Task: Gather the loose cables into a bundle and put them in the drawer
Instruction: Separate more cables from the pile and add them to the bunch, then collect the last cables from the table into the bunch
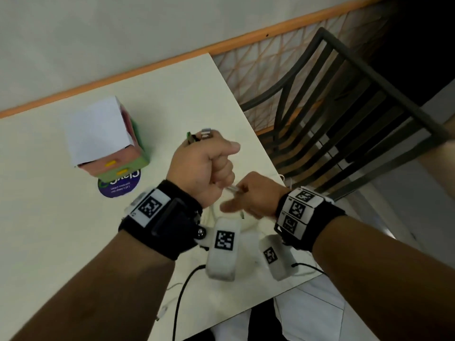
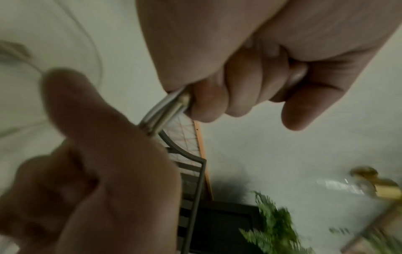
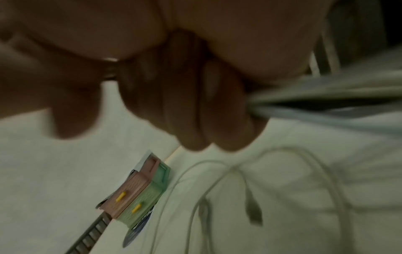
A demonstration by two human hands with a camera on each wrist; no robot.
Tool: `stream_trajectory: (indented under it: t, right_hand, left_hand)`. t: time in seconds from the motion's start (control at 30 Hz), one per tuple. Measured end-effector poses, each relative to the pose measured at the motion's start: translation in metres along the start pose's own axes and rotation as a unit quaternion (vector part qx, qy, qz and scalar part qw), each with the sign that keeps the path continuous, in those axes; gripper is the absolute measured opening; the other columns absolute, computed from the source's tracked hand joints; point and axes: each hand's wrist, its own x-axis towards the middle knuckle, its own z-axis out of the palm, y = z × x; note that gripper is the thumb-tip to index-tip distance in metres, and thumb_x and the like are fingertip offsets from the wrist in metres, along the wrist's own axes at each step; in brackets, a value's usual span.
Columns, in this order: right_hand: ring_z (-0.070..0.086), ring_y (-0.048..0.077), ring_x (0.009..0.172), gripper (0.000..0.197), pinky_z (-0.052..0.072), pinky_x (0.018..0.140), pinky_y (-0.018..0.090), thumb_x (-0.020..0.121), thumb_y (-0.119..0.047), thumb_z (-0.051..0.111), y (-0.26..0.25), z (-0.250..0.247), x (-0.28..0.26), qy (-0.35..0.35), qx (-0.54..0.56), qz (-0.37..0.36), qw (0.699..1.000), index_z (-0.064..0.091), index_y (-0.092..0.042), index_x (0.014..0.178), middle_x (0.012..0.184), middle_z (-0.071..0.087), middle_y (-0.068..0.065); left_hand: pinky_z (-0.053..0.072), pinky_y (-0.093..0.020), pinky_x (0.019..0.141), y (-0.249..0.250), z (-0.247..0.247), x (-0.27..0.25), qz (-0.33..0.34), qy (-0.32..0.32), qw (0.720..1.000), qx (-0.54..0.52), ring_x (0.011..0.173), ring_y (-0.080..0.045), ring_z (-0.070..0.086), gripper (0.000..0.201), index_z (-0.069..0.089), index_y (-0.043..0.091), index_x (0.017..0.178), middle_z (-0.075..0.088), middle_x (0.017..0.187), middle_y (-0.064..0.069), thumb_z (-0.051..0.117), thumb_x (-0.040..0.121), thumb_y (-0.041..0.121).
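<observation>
My left hand [image 1: 204, 166] is a fist round a bunch of white cables [image 1: 231, 189], held above the table. Plug ends [image 1: 199, 137] stick out of the top of the fist. Just below and to the right, my right hand [image 1: 248, 195] grips the same strands. In the left wrist view the cables [image 2: 165, 110] run from my left hand [image 2: 239, 86] into my blurred right hand [image 2: 97, 163]. The right wrist view has my right hand [image 3: 185, 94] curled round the cables [image 3: 293, 101], with loose loops [image 3: 239, 171] hanging over the table. The small drawer unit [image 1: 105, 134] stands to the left, both drawers closed.
The drawer unit has a pink and a green drawer with yellow handles, white paper on top, and sits on a round purple sticker [image 1: 120, 185]. The white table's [image 1: 49, 217] right edge runs close to my hands. A dark slatted chair [image 1: 344, 119] stands beyond it.
</observation>
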Motion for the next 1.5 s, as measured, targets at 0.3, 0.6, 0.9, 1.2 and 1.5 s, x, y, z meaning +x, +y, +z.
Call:
stream_trajectory:
  t: [0.3, 0.6, 0.9, 1.2, 1.5]
  right_hand:
    - [0.068, 0.027, 0.078, 0.031, 0.055, 0.067, 0.03, 0.077, -0.039, 0.068, 0.026, 0.074, 0.045, 0.074, -0.343, 0.097, 0.931, 0.058, -0.01, 0.077, 0.083, 0.068, 0.009]
    - [0.056, 0.028, 0.104, 0.021, 0.043, 0.083, 0.038, 0.088, -0.021, 0.05, 0.015, 0.092, 0.052, 0.076, -0.526, 0.026, 0.847, 0.055, -0.012, 0.107, 0.11, 0.061, 0.009]
    - [0.059, 0.024, 0.083, 0.014, 0.05, 0.072, 0.036, 0.089, -0.024, 0.045, -0.019, 0.036, 0.043, 0.091, -0.406, -0.028, 0.909, 0.056, -0.016, 0.084, 0.086, 0.061, 0.003]
    - [0.046, 0.012, 0.054, 0.023, 0.038, 0.054, 0.029, 0.089, -0.014, 0.049, -0.046, 0.022, 0.021, 0.182, -0.053, -0.119, 0.975, 0.053, -0.016, 0.066, 0.055, 0.051, -0.009]
    - [0.05, 0.006, 0.051, 0.022, 0.042, 0.057, 0.025, 0.087, -0.012, 0.064, -0.03, 0.04, 0.011, 0.017, 0.014, -0.192, 0.981, 0.058, -0.022, 0.068, 0.055, 0.055, -0.01]
  left_hand:
    - [0.011, -0.023, 0.048, -0.041, -0.057, -0.02, -0.052, 0.15, 0.985, 0.075, 0.033, -0.01, 0.015, 0.053, 0.035, 0.021, 0.047, 0.019, 0.041, 0.003, 0.065, 0.08, -0.006]
    - [0.01, -0.027, 0.048, -0.047, -0.082, -0.024, -0.081, 0.215, 0.973, -0.022, 0.035, -0.012, 0.014, 0.051, 0.035, 0.021, 0.049, 0.02, 0.042, 0.004, 0.066, 0.081, -0.002]
    - [0.018, -0.023, 0.043, -0.043, -0.076, -0.014, -0.044, 0.226, 0.973, -0.015, 0.037, -0.016, 0.018, 0.048, 0.042, 0.021, 0.047, 0.023, 0.043, 0.003, 0.07, 0.081, 0.001]
    - [0.025, -0.023, 0.04, -0.043, -0.065, -0.009, -0.015, 0.234, 0.97, -0.066, 0.042, -0.015, 0.02, 0.051, 0.04, 0.023, 0.062, 0.025, 0.052, 0.003, 0.091, 0.066, 0.022]
    - [0.04, -0.029, 0.053, -0.031, -0.066, 0.003, -0.015, 0.21, 0.968, -0.136, 0.05, -0.016, 0.04, 0.039, 0.048, 0.018, 0.057, 0.041, 0.054, 0.001, 0.072, 0.087, 0.02]
